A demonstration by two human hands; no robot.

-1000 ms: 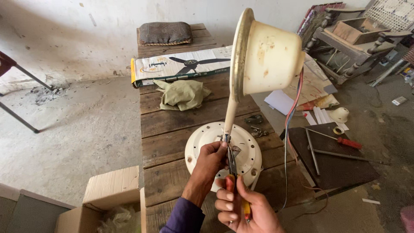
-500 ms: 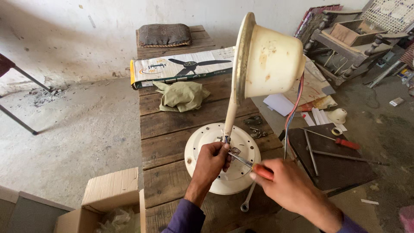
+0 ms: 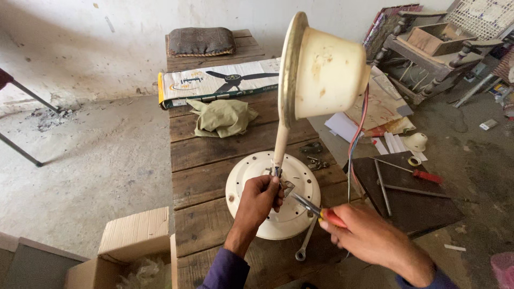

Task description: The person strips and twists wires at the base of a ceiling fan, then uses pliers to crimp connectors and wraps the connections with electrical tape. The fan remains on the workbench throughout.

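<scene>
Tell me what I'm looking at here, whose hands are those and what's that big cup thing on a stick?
The camera sits on a person's head and looks down at their own two hands. The left hand grips the bottom of a cream rod with a cream cup-shaped cover on top. The right hand holds red-handled pliers near the rod's base. Under them, a round white disc lies on a wooden table, with a spanner, a green cloth and a long box farther back.
</scene>
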